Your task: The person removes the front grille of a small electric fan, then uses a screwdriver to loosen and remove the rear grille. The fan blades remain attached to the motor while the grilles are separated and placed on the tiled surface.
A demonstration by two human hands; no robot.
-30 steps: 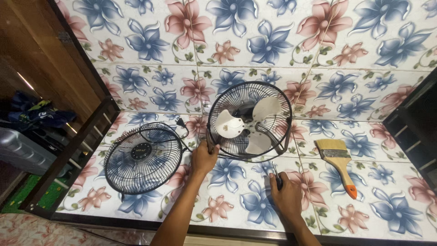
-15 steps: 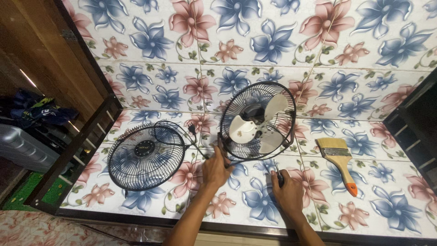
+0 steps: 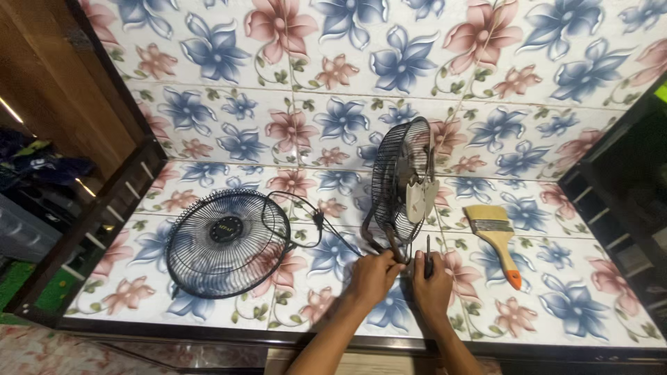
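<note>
The fan (image 3: 403,191) stands up on its edge in the middle of the flower-tiled floor (image 3: 333,83), turned sideways so its wire back cage and pale blades (image 3: 421,194) show from the side; its metal stand (image 3: 381,239) curves down on the near side. The left hand (image 3: 372,276) is closed around the bottom of that stand, gripping it. The right hand (image 3: 432,285) sits just to the right of the left hand, nearly touching it; it is wrapped around the dark handle of a screwdriver (image 3: 428,255), whose thin shaft points up and away toward the fan.

To the left lies the front fan grille (image 3: 226,243), a round black wire cover, flat on the tiles and well apart from the hands. A black power cord (image 3: 306,222) loops over the right edge of the grille and runs across the tiles to the fan's stand; its plug (image 3: 319,217) lies between the grille and the fan, so the cord sits in the space on the left of the left hand.

To the right of the fan lies a paintbrush (image 3: 497,239) with pale bristles, a wooden handle and an orange tip, near the right hand but not touching it.

A dark frame (image 3: 104,208) edges the tiles on the far left; another dark shelf frame (image 3: 611,201) stands on the right.
</note>
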